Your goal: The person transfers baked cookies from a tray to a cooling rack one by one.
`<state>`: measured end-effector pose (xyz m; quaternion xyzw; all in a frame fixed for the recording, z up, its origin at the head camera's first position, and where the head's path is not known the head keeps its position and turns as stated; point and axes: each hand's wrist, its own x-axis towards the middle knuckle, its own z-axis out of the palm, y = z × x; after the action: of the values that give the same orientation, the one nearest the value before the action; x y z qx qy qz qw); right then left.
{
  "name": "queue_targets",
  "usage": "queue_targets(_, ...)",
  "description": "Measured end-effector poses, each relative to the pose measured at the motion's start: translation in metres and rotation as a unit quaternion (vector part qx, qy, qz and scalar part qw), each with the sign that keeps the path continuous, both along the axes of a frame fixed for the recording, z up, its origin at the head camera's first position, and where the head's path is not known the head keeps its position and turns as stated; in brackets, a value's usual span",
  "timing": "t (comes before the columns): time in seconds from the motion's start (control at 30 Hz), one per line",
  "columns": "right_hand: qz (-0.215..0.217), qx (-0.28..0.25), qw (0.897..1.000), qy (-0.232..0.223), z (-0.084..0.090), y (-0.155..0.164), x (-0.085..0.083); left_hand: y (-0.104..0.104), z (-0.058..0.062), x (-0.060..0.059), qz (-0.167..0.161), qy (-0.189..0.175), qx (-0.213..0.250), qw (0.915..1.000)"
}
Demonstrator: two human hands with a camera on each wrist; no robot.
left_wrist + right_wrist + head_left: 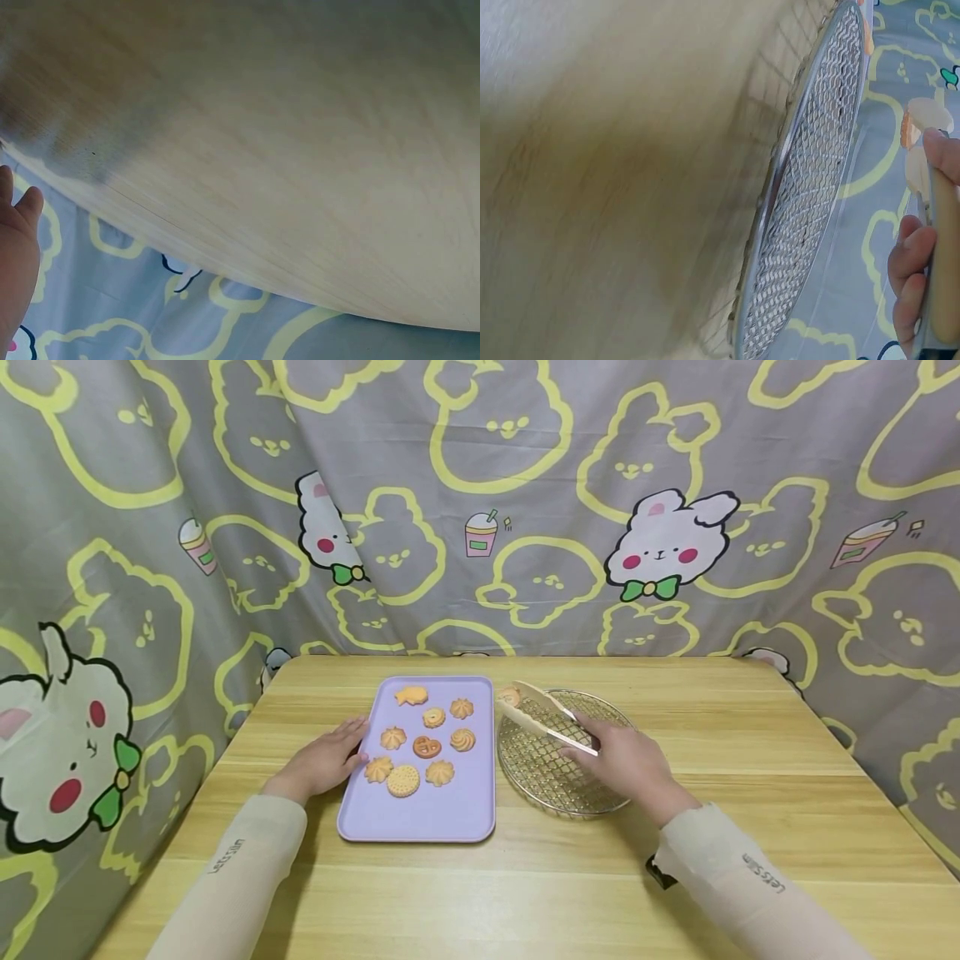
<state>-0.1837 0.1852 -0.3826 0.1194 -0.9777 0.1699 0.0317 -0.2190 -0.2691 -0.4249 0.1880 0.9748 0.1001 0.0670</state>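
My right hand (626, 760) grips a pair of tongs (540, 727) with pale, wooden-looking tips. A round cookie (509, 697) is pinched between those tips, over the gap between the tray and the round wire rack (562, 777). In the right wrist view the cookie shows as an orange edge (909, 130) between the tips, raised off the rack. Fingers extended, my left hand (322, 764) rests against the left edge of the lilac tray (420, 822). Several cookies lie on the tray, among them a fish-shaped one (411, 696), a pretzel (427, 747) and a round dotted one (403, 781).
A wooden table (570, 893) carries the tray and, to its right, the rack. Behind the table's far edge hangs a grey curtain (405, 460) with yellow outlined animals, which also runs along the left and right sides.
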Motion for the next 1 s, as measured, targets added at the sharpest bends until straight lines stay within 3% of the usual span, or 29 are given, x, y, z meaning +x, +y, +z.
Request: queue_targets(1.0, -0.058, -0.005, 0.997, -0.045, -0.012, 0.042, -0.01, 0.0, 0.001, 0.001, 0.0, 0.005, 0.0, 1.0)
